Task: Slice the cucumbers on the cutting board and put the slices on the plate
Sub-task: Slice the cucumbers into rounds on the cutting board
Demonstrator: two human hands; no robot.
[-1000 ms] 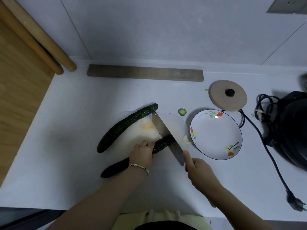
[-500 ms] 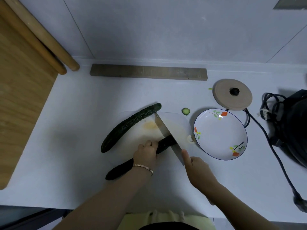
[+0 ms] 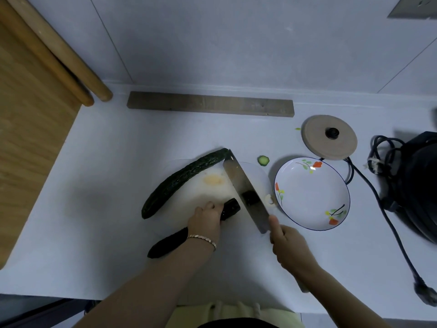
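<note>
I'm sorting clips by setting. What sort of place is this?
Most likely a home kitchen counter: a cucumber and a cleaver on a cutting board, a flowered plate beside it, and a pot lid and corded black appliance nearby.

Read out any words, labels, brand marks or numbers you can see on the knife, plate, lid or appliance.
No readable text anywhere.
White round plate with painted flowers: pattern only, no words.
Broad steel cleaver: no mark visible.
Round tan lid: plain.
Black appliance at the right edge: too blurred to tell.
</note>
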